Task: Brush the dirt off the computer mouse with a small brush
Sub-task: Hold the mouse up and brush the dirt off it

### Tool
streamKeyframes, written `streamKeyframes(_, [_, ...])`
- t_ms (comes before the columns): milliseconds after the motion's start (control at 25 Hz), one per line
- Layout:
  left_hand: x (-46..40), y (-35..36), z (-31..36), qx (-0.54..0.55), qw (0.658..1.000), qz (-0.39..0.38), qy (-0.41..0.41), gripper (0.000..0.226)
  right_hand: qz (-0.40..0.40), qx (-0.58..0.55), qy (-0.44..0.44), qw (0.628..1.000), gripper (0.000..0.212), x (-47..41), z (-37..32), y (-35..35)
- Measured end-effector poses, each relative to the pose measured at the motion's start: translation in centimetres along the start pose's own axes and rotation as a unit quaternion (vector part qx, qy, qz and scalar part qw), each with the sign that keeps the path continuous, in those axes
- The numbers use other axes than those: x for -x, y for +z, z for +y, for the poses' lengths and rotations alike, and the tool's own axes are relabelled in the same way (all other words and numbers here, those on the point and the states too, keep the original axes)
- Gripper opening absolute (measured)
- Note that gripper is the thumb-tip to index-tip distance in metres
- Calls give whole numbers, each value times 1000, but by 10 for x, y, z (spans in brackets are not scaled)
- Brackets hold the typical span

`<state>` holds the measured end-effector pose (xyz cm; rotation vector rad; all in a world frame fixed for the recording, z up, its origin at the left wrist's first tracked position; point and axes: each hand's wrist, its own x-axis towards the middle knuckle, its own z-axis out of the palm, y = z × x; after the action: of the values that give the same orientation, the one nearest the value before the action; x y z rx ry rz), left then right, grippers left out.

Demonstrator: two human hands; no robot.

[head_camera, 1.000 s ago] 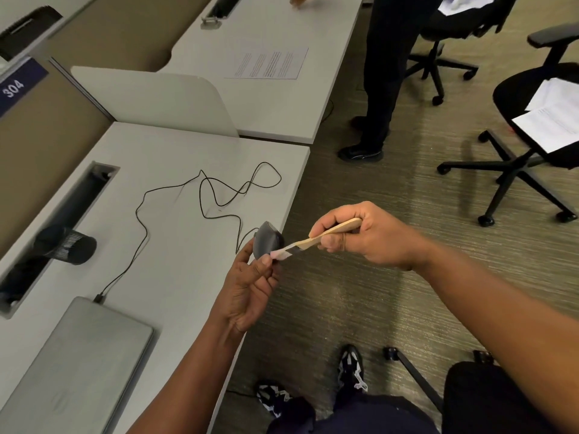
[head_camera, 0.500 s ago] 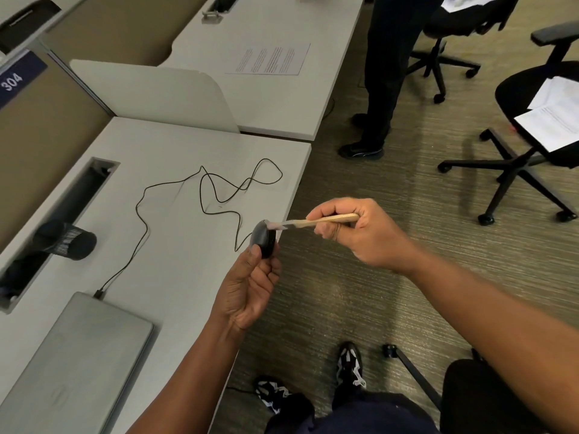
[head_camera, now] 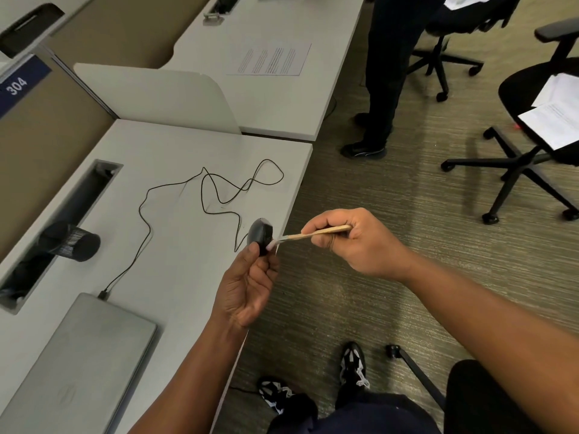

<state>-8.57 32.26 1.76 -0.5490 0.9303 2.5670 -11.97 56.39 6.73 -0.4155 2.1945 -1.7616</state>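
Where grey desk meets carpet, laptop closed

Grey desk, closed laptop, looping black cable, black mesh cup lying sideways

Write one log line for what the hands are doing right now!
left hand: holds mouse | right hand: grips brush | bristles touch mouse | cable on desk

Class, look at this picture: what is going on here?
A person is cleaning a black computer mouse. The left hand holds it up above the desk edge, while the right hand grips a small wooden brush whose bristles touch the mouse's side. The mouse cable trails across the desk to a closed laptop.
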Motion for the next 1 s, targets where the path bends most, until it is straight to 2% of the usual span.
streamKeyframes(120, [3, -1, 5, -40, 999, -20, 0, 88, 46, -32, 12, 998, 16, -1, -1, -3])
streamKeyframes(280, [5, -4, 9, -69, 995, -61, -23, 107, 60, -166, 94, 980, 14, -9, -10, -10])
streamKeyframes(440, [8, -8, 11, -72, 985, -150, -54, 100, 50, -257, 187, 947, 13, -21, -10, -20])
streamKeyframes(520, [10, -13, 13, -88, 979, -174, -62, 103, 63, -257, 215, 940, 13, -24, -6, -23])
streamKeyframes(640, [13, -11, 15, -166, 971, -159, -63, 111, 116, -223, 215, 944, 11, -27, -1, -21])
streamKeyframes(720, [14, -4, 15, -277, 956, -96, -27, 112, 129, -239, 183, 945, 9, -26, -4, -22])
streamKeyframes(800, [13, 1, 13, -381, 923, -57, 13, 111, 75, -248, 162, 952, 9, -26, -12, -22])
streamKeyframes(920, [11, 5, 13, -459, 886, -50, 38, 112, -26, -193, 172, 966, 12, -28, -20, -20])
streamKeyframes(1000, [11, 7, 13, -485, 871, -55, 48, 113, -35, -161, 187, 968, 11, -30, -22, -18])
